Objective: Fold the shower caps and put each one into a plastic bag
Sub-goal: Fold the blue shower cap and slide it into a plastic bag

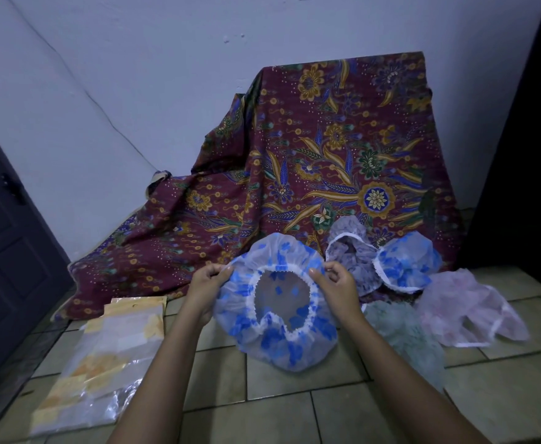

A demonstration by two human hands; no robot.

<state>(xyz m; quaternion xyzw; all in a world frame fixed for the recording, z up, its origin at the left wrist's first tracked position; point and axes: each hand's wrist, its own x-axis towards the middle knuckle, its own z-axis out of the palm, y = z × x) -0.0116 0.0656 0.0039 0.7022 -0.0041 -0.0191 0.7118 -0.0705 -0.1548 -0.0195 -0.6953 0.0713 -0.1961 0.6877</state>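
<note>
A clear shower cap with blue flowers (277, 339) hangs above the tiled floor, its white elastic opening facing me. My left hand (206, 282) pinches its left edge and my right hand (335, 280) pinches its right edge. More caps lie on the floor to the right: a grey one (352, 248), another blue-flowered one (407, 261), a pink one (468, 307) and a pale green one (403, 334). A pile of clear plastic bags with yellow headers (102, 363) lies on the floor at the left.
A maroon batik cloth (327, 149) drapes over something against the white wall behind the caps. A dark door (3, 257) stands at the left and a dark panel at the right edge. The floor (295, 411) is beige tile.
</note>
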